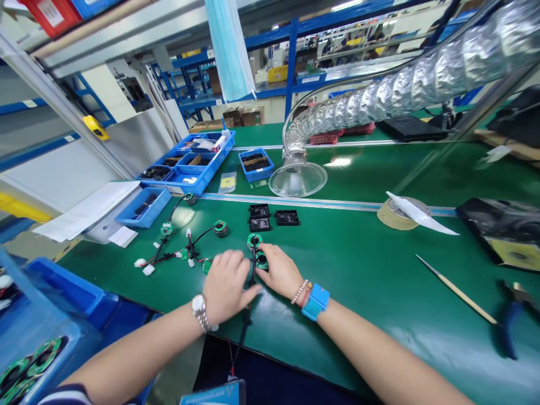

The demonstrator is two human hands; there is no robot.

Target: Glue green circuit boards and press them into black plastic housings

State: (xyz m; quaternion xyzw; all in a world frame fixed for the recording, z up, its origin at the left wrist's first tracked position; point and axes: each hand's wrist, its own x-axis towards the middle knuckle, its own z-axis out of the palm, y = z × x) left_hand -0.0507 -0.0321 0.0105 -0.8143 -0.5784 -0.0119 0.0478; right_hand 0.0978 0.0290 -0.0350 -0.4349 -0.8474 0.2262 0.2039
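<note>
The open left hand (225, 287), fingers spread, lies just beside a thin black cable (252, 275) running lengthwise toward the near table edge. The right hand (280, 271), nearer, curves its fingertips onto a green ring-shaped circuit board (261, 260) at lower centre; any grip is unclear. Beyond, black plastic housings (259, 216) sit on the green table (358, 281).

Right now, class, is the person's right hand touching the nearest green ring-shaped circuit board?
Touching: the head view shows the right hand with fingertips resting on the edge of the green ring-shaped circuit board.
</note>
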